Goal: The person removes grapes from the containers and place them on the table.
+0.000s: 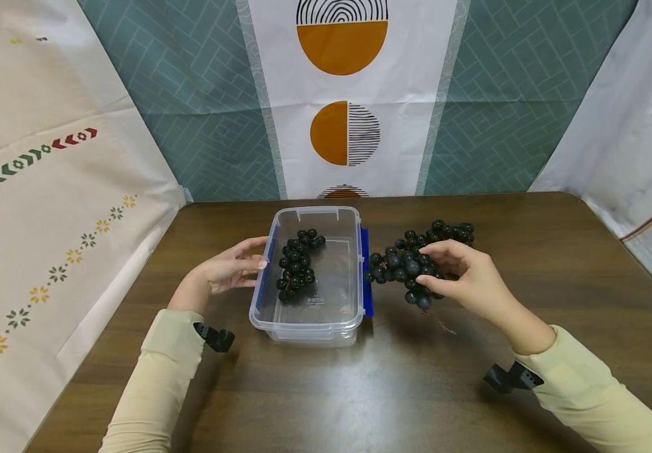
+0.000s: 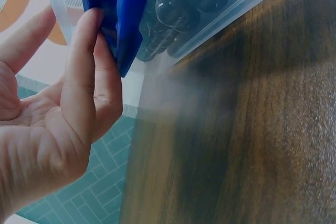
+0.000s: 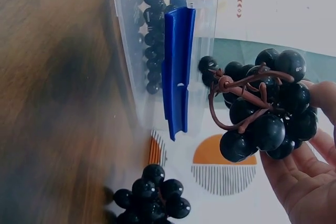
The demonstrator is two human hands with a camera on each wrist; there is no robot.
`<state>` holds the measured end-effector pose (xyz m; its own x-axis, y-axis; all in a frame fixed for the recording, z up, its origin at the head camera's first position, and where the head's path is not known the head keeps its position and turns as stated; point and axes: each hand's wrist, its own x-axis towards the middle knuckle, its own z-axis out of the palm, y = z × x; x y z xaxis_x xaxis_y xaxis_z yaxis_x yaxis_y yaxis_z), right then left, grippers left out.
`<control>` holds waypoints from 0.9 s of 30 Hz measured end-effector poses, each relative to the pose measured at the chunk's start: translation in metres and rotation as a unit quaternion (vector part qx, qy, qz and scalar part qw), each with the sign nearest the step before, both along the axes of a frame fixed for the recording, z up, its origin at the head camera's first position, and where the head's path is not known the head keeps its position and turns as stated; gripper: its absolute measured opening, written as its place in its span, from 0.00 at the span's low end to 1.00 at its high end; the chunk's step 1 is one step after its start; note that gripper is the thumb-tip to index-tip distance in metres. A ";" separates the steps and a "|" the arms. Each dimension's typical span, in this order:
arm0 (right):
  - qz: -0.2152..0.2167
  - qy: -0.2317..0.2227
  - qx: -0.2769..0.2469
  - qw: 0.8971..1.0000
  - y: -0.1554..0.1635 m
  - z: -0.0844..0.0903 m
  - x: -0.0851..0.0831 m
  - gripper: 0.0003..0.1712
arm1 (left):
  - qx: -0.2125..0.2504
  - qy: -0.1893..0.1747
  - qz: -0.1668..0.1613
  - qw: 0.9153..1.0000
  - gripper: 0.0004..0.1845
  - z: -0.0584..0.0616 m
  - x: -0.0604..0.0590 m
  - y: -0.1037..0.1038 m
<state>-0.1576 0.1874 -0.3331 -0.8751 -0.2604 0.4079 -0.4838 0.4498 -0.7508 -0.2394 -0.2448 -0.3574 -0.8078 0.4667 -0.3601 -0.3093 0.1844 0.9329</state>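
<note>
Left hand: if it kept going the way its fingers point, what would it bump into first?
The left hand points right, and its fingertips already touch the blue clip on the box. So it would likely meet that clip and wall first, before the grapes inside.

Clear plastic box (image 1: 309, 314) with blue clasps at frame centre on a dark wooden table (image 1: 416, 390), one dark grape bunch (image 1: 297, 267) inside it, left hand (image 1: 226, 270) touching its left wall, right hand (image 1: 464, 277) gripping a second grape bunch (image 1: 411, 258) just right of the box, patterned backdrop (image 1: 343, 94) above.
</note>
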 end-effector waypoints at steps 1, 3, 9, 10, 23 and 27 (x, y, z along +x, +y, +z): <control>-0.003 0.001 0.000 1.000 0.001 -0.001 0.000 0.21 | 0.000 -0.001 0.001 1.000 0.40 0.000 0.000 0.000; -0.008 0.003 0.001 1.000 0.002 -0.002 0.001 0.21 | 0.001 -0.002 0.001 1.000 0.39 -0.001 -0.001 0.000; -0.020 0.009 0.019 1.000 0.006 -0.006 0.003 0.21 | 0.010 -0.005 -0.001 1.000 0.38 -0.002 -0.002 0.000; -0.021 0.008 0.020 1.000 0.007 -0.007 0.003 0.21 | 0.011 -0.004 -0.002 1.000 0.39 -0.002 -0.002 0.000; -0.016 -0.024 0.035 0.999 0.008 -0.028 0.001 0.20 | 0.008 -0.003 0.003 1.000 0.39 -0.002 -0.002 0.001; -0.011 -0.028 0.044 0.999 0.008 -0.033 -0.002 0.19 | 0.009 -0.004 0.005 1.000 0.39 -0.002 -0.001 0.000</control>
<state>-0.1591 0.1957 -0.3660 -0.9018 -0.2743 0.3339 -0.4314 0.5256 -0.7332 -0.2404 -0.2446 -0.3592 -0.8098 0.4649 -0.3580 -0.3186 0.1641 0.9336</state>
